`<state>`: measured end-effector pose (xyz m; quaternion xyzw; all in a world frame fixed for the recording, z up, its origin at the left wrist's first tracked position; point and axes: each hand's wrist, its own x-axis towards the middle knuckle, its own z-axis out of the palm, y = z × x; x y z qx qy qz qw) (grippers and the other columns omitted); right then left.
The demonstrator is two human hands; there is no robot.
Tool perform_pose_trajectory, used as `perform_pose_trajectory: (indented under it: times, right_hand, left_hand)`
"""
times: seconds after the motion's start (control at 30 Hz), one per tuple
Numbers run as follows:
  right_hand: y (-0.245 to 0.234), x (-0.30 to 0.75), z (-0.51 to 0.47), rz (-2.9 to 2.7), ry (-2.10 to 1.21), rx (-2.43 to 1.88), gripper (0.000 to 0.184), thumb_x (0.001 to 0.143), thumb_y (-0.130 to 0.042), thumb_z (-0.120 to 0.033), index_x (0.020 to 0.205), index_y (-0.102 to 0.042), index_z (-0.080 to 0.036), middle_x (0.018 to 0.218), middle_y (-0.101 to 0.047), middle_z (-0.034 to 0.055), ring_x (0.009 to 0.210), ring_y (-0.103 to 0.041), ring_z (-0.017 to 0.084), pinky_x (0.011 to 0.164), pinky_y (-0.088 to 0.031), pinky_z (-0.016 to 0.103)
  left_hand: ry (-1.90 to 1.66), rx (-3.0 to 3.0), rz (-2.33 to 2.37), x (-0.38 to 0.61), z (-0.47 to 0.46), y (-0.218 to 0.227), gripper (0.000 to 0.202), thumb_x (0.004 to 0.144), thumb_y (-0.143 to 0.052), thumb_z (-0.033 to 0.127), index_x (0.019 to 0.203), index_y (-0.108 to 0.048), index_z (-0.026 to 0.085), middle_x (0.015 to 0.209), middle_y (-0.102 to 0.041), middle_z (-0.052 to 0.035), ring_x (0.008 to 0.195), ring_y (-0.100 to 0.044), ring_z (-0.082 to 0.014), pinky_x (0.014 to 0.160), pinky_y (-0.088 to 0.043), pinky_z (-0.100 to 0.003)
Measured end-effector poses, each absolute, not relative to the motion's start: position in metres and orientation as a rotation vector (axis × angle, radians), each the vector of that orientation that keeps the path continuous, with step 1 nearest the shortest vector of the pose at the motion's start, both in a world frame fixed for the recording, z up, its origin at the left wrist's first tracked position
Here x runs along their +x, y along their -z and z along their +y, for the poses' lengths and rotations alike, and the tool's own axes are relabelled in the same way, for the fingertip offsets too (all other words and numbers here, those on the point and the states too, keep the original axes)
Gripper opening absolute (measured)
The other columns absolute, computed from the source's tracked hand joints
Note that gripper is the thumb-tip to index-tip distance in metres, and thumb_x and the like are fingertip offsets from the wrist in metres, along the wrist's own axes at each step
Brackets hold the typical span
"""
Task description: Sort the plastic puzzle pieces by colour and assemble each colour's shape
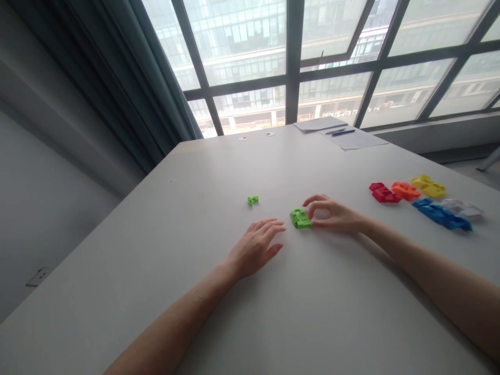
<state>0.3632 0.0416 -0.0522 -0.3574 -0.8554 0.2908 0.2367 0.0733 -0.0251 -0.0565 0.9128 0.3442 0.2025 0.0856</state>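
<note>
A small cluster of bright green plastic blocks [300, 219] lies on the white table in front of me. My right hand [330, 213] is at its right edge, thumb and index finger curved into a ring and closed on a green block there. To the left of the cluster, my left hand [258, 245] hovers low with its fingers spread and nothing in them. Its fingertips point at the green blocks without touching them. Farther off, a smaller separate green piece [253, 200] rests by itself, beyond my left hand.
On the right of the table [211, 182] sit groups of red [385, 192], orange [406, 190], yellow [428, 185], blue [442, 214] and white blocks [463, 208]. Papers [365, 139] with a dark blue pen [343, 133] lie at the far edge, by the window.
</note>
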Motion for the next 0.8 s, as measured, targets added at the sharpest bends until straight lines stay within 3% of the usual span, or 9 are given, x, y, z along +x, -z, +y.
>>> perform_pose_trajectory:
  times: [0.1, 0.27, 0.8]
  right_hand:
    - [0.055, 0.363, 0.043, -2.348, -0.745, -0.961, 0.031, 0.077, -0.068, -0.048, 0.096, -0.063, -0.024, 0.119, -0.058, 0.0087, 0.118, -0.050, 0.027, 0.103, -0.038, 0.045]
    - [0.060, 0.356, 0.039, -2.360, -0.624, -1.006, 0.055, 0.074, -0.070, -0.046, 0.124, -0.055, -0.027, 0.127, -0.058, 0.0083, 0.124, -0.047, 0.028, 0.105, -0.036, 0.048]
    - [0.065, 0.346, 0.037, -2.340, -0.496, -1.015, 0.046, 0.078, -0.067, -0.043, 0.119, -0.059, -0.025, 0.121, -0.065, 0.0074, 0.119, -0.053, 0.027, 0.103, -0.039, 0.046]
  left_hand:
    - [-0.615, 2.712, 1.036, 0.073, -0.025, 0.057, 0.029, 0.094, -0.050, 0.023, 0.123, -0.049, 0.021, 0.133, -0.057, -0.0084, 0.130, -0.046, -0.0229, 0.107, -0.039, -0.044]
    - [-0.628, 2.707, 1.039, 0.073, -0.025, 0.057, 0.028, 0.094, -0.050, 0.023, 0.121, -0.050, 0.020, 0.130, -0.059, -0.0085, 0.129, -0.047, -0.0230, 0.106, -0.039, -0.044]
    - [-0.659, 2.707, 1.065, 0.074, -0.025, 0.056, 0.028, 0.093, -0.050, 0.023, 0.121, -0.053, 0.021, 0.128, -0.060, -0.0097, 0.128, -0.048, -0.0230, 0.106, -0.041, -0.044]
